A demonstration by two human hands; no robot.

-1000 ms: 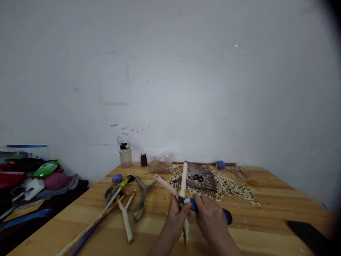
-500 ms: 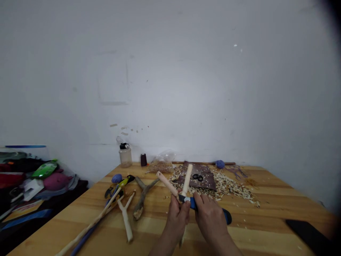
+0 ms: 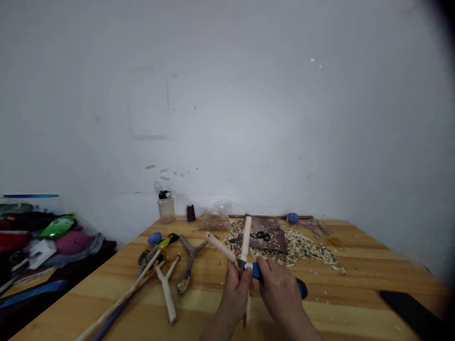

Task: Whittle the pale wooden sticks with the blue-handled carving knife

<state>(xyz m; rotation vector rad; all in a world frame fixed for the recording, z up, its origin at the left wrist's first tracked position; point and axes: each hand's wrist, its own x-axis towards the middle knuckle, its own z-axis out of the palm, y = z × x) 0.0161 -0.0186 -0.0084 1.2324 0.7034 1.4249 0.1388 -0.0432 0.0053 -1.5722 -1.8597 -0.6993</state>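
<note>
My left hand [image 3: 234, 291] grips the stem of a peeled, pale wooden forked stick [image 3: 244, 239], with one arm pointing up and the other up-left. My right hand [image 3: 280, 293] is shut around a blue-handled knife [image 3: 259, 271], whose handle end sticks out at the right. The knife sits at the crotch of the fork, and its blade is hidden by my fingers and the wood. Below my hands, the stem's lower end [image 3: 246, 310] shows. On the wooden table [image 3: 249, 315], a bark-covered forked branch [image 3: 190, 266] and a peeled forked stick [image 3: 167, 289] lie to the left.
Wood shavings [image 3: 302, 251] cover a brown pad [image 3: 266, 241] holding black scissors [image 3: 262, 235]. A long peeled stick [image 3: 121, 296], a yellow-handled tool [image 3: 163, 242], a bottle [image 3: 166, 208] and a black slab [image 3: 408, 315] are on the table. A wall stands behind it.
The fork's upright arm tilted right, then came back nearly upright. Both hands keep their hold, and the view has drifted slightly.
</note>
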